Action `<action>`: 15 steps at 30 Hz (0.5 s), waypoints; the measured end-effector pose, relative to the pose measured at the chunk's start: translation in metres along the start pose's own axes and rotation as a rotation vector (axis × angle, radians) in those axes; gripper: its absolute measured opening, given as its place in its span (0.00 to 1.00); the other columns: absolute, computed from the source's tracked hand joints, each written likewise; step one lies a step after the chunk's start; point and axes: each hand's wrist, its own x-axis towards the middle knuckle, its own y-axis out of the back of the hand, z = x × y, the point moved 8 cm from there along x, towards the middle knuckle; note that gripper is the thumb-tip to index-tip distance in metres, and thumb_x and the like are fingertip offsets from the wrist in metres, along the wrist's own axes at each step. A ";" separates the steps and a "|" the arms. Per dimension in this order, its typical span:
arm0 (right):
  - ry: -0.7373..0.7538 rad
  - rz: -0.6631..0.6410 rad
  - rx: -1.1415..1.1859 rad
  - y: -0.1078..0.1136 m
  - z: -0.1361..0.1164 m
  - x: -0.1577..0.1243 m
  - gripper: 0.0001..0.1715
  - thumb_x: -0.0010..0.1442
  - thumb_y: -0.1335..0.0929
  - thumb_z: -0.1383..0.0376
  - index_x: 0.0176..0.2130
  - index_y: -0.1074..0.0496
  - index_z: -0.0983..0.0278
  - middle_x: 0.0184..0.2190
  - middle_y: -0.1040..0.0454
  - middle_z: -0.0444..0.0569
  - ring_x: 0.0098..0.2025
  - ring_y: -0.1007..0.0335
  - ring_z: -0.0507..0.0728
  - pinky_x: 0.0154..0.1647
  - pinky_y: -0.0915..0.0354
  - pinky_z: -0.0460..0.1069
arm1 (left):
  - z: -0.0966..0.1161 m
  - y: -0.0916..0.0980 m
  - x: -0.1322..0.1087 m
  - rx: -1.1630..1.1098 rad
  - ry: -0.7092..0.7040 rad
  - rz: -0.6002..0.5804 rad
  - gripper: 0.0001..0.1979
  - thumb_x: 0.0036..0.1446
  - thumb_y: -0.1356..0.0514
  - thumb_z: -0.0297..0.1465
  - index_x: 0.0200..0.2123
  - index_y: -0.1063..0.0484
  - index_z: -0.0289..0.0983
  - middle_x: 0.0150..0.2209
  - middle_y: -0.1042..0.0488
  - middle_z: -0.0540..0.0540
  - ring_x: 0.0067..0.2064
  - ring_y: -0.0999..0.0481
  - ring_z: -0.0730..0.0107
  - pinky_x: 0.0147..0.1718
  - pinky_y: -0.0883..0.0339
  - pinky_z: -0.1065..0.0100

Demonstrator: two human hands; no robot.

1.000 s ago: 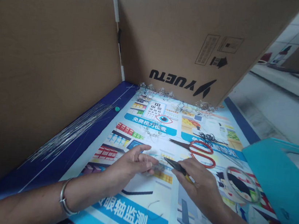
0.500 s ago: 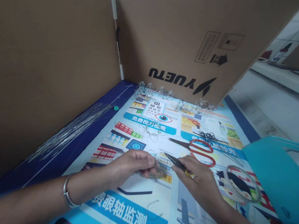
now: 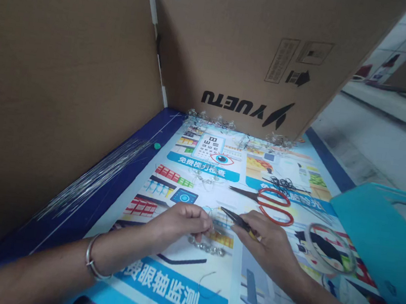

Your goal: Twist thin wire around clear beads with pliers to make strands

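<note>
My left hand point(image 3: 188, 224) pinches a thin wire, with a short row of clear beads point(image 3: 209, 247) hanging just below the fingers. A loop of that wire rises to the right of my fingertips. My right hand point(image 3: 264, 237) grips dark-jawed pliers point(image 3: 237, 219) with a yellowish handle, their tip pointing left at the wire loop. Whether the jaws hold the wire I cannot tell. Beyond my hands lie scissors point(image 3: 271, 203) with red handles, and another beaded wire piece point(image 3: 205, 176).
Cardboard panels point(image 3: 238, 52) stand at the back and left. Loose straight wires point(image 3: 99, 173) lie along the left. Beaded pieces point(image 3: 214, 121) line the back; black wire bits point(image 3: 283, 183) lie behind the scissors. A clear ring-shaped roll point(image 3: 351, 259) and a teal box point(image 3: 371, 234) are at right.
The beads under my left hand have swung lower and show more clearly. The pliers have shifted slightly left, nearer the wire loop.
</note>
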 end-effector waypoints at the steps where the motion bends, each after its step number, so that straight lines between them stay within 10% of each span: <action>1: -0.004 -0.003 -0.003 0.000 0.000 0.000 0.09 0.58 0.36 0.62 0.30 0.32 0.63 0.25 0.32 0.46 0.27 0.36 0.52 0.27 0.39 0.46 | -0.001 0.001 0.000 0.000 0.001 0.007 0.12 0.48 0.39 0.36 0.24 0.29 0.31 0.24 0.31 0.49 0.23 0.36 0.78 0.27 0.44 0.72; 15: -0.002 0.123 -0.074 0.009 0.001 -0.005 0.08 0.58 0.36 0.61 0.34 0.33 0.63 0.30 0.29 0.48 0.33 0.33 0.54 0.32 0.36 0.47 | 0.000 0.004 0.000 0.004 -0.028 0.026 0.13 0.49 0.39 0.37 0.24 0.30 0.31 0.25 0.29 0.47 0.24 0.33 0.77 0.27 0.43 0.71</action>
